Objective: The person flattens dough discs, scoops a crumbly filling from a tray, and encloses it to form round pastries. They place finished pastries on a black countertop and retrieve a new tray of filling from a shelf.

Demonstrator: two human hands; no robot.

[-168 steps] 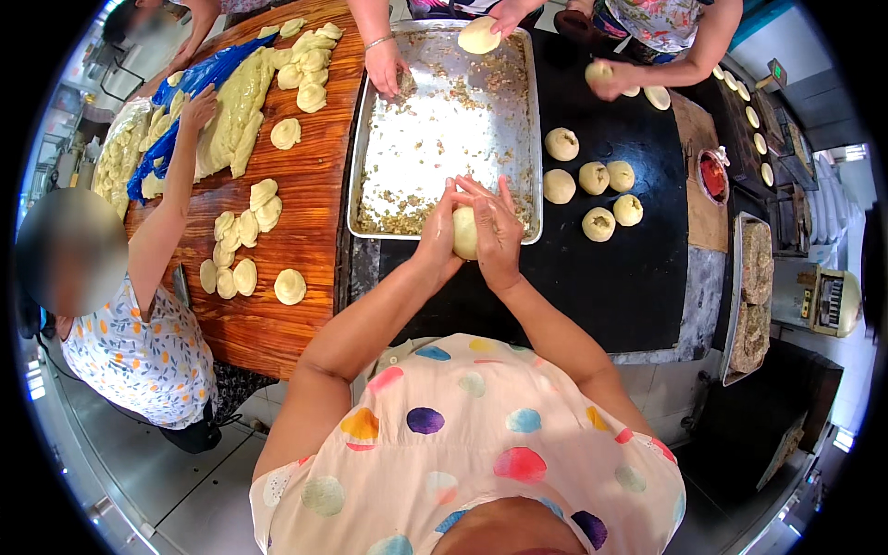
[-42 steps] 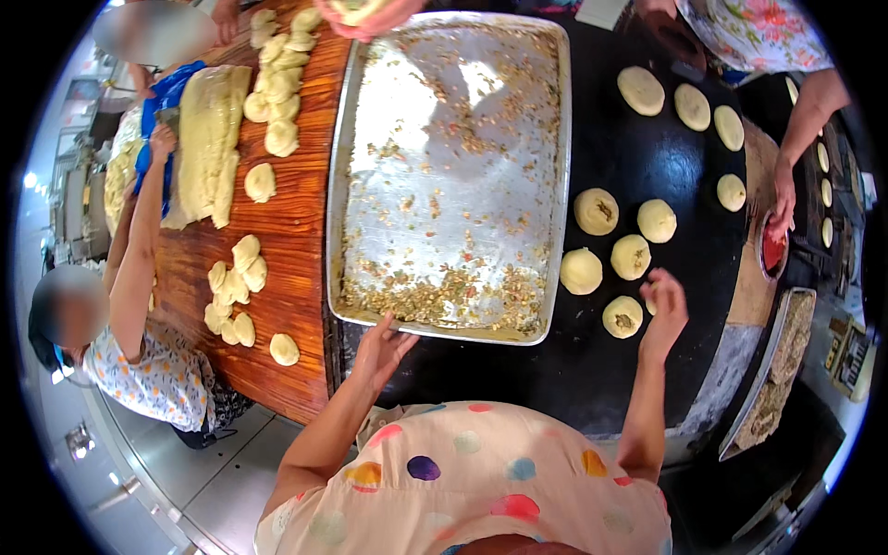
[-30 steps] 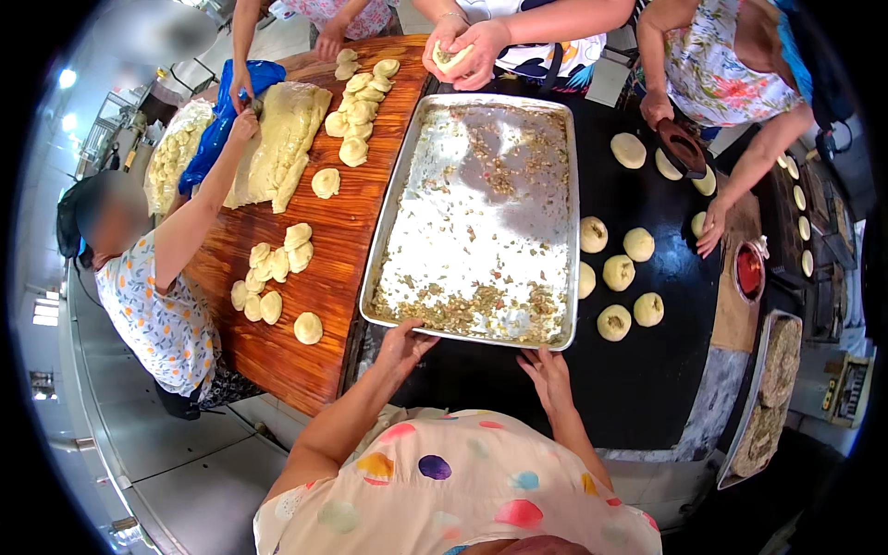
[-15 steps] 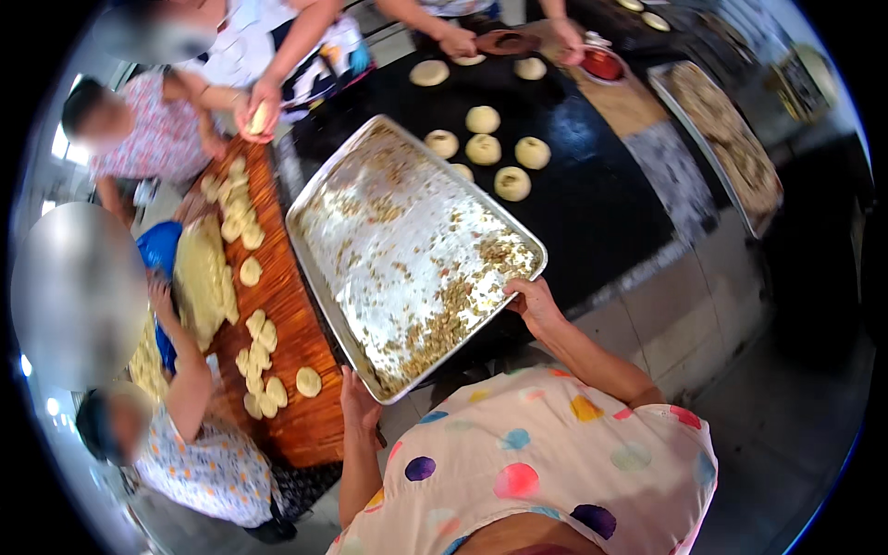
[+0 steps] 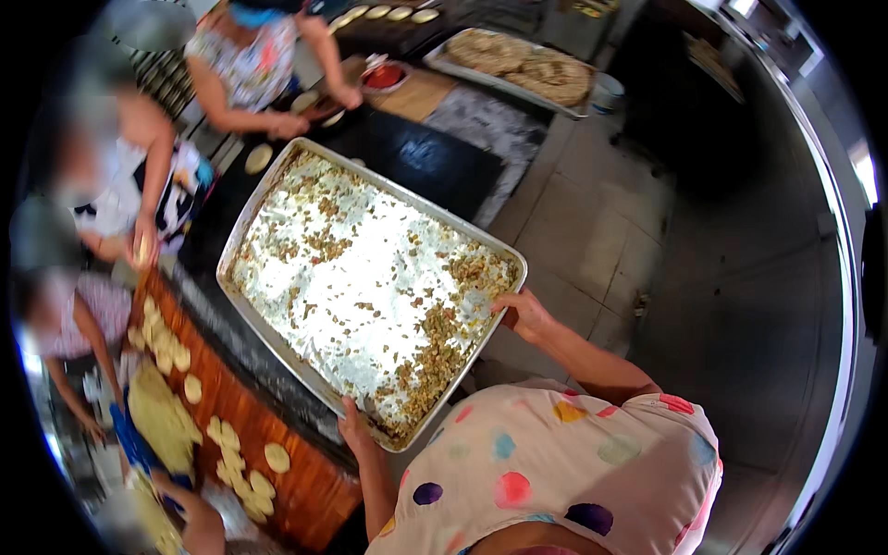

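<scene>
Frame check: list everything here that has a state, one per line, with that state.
Metal tray: lifted off the counter, tilted, crumbly filling scattered inside.
Left hand: grip closed on tray's near corner.
Right hand: grip closed on tray's right corner.
Dough discs: flat on the wooden board.
Far tray: loaded with flatbreads.

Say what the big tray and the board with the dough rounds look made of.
Tray: likely aluminium or steel, dull silver with a pale sheen, rolled rim.
Board: apparently wood, reddish-brown with plank lines, glossy finish.
</scene>
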